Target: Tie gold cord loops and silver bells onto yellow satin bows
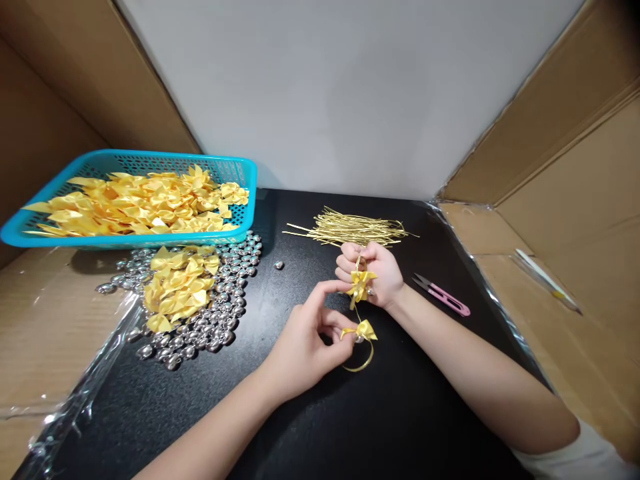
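My left hand (pixel 305 340) is closed in a pinch on a small yellow ribbon bow (pixel 364 329) with a gold cord loop (pixel 361 363) hanging under it. My right hand (pixel 373 270) is closed around another yellow bow (pixel 360 283) and a gold cord that runs up through its fingers. Both hands hover over the black table (pixel 390 413), close together. Just behind the right hand lies a bundle of gold cords (pixel 353 229).
A blue plastic basket (pixel 150 237) full of yellow bows sits at the left, raised on cardboard. In front of it lie a pile of silver bells (pixel 220 320) topped with loose yellow bows (pixel 180 283). Pink snips (pixel 443 295) lie right of my hands. Cardboard walls stand on both sides.
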`<state>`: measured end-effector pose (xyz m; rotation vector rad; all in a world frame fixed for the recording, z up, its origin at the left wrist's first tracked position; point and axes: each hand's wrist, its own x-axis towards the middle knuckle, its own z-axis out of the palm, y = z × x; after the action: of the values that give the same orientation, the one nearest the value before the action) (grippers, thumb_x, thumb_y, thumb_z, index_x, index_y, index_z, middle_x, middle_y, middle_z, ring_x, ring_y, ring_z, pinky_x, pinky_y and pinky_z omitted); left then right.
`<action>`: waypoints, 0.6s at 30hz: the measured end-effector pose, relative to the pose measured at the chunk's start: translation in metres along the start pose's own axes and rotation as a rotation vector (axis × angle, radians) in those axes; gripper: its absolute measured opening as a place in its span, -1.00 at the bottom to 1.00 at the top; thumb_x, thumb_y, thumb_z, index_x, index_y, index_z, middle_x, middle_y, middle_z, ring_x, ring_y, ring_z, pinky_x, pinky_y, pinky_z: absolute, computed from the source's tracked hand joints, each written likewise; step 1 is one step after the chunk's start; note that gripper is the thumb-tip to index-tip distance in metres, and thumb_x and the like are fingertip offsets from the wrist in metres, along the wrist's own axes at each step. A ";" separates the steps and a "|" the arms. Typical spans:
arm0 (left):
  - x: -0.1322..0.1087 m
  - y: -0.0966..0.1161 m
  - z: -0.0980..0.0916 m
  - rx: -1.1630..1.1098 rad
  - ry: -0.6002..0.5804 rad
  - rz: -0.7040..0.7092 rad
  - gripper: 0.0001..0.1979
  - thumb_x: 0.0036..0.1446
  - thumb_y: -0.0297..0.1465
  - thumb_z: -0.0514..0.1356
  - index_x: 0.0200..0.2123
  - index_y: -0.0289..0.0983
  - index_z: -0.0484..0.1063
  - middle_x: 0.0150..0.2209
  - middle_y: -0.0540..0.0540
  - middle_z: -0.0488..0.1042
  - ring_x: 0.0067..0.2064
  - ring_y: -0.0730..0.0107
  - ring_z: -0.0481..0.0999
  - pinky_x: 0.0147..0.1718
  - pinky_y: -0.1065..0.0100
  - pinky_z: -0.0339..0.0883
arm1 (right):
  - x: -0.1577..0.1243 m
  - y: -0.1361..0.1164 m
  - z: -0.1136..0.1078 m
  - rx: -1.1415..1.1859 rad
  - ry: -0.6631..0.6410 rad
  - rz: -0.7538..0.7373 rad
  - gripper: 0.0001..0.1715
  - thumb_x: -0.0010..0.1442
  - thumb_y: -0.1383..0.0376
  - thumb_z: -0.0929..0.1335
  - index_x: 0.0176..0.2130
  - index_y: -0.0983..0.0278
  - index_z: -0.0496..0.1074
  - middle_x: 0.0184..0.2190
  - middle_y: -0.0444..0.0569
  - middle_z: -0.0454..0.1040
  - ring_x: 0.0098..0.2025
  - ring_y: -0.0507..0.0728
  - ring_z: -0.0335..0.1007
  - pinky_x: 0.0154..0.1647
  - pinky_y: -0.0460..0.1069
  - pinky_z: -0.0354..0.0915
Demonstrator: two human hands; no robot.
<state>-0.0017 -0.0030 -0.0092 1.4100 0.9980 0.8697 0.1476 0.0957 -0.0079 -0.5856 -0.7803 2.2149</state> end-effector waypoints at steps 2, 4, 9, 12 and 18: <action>-0.001 -0.001 0.001 0.016 -0.085 0.025 -0.47 0.07 -0.56 0.19 0.11 -0.21 0.19 -0.36 -0.04 0.65 -0.46 0.48 0.54 -0.39 0.46 0.44 | -0.001 0.001 0.002 0.024 0.003 -0.009 -0.69 -0.13 0.29 0.16 -0.51 0.19 -0.22 -0.72 -0.22 -0.12 -0.66 0.02 -0.32 -0.68 -0.10 -0.12; -0.003 -0.001 0.002 0.067 -0.172 0.074 -0.52 0.09 -0.57 0.17 0.10 -0.23 0.27 -0.35 -0.07 0.65 -0.43 0.45 0.57 -0.37 0.45 0.46 | -0.003 0.001 0.005 0.051 0.001 -0.005 -0.69 -0.12 0.29 0.16 -0.51 0.19 -0.21 -0.71 -0.23 -0.12 -0.66 0.01 -0.33 -0.69 -0.11 -0.12; -0.005 0.000 0.004 0.212 -0.260 0.211 -0.60 0.10 -0.61 0.11 0.02 -0.27 0.40 -0.35 -0.07 0.67 -0.44 0.42 0.60 -0.38 0.46 0.46 | -0.005 0.003 0.011 0.139 0.016 -0.017 -0.70 -0.07 0.29 0.15 -0.50 0.20 -0.22 -0.68 -0.25 -0.18 -0.64 0.01 -0.36 -0.70 -0.14 -0.08; -0.005 0.001 0.004 0.252 -0.274 0.265 -0.56 0.08 -0.63 0.11 0.03 -0.24 0.40 -0.28 -0.06 0.68 -0.37 0.41 0.64 -0.34 0.46 0.48 | -0.006 0.005 0.015 0.191 0.033 -0.019 -0.71 -0.02 0.31 0.13 -0.50 0.20 -0.23 -0.67 -0.25 -0.21 -0.63 0.02 -0.37 -0.70 -0.14 -0.05; -0.005 0.000 0.006 0.298 -0.246 0.344 -0.54 0.07 -0.64 0.12 0.05 -0.24 0.37 -0.29 -0.05 0.66 -0.36 0.41 0.62 -0.32 0.46 0.47 | -0.007 0.014 0.023 0.319 0.049 0.007 -0.72 -0.07 0.35 0.13 -0.49 0.21 -0.23 -0.66 -0.24 -0.21 -0.62 0.02 -0.36 -0.71 -0.16 -0.07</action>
<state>0.0015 -0.0100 -0.0095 1.9321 0.7272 0.7890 0.1320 0.0739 -0.0001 -0.4823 -0.3876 2.2601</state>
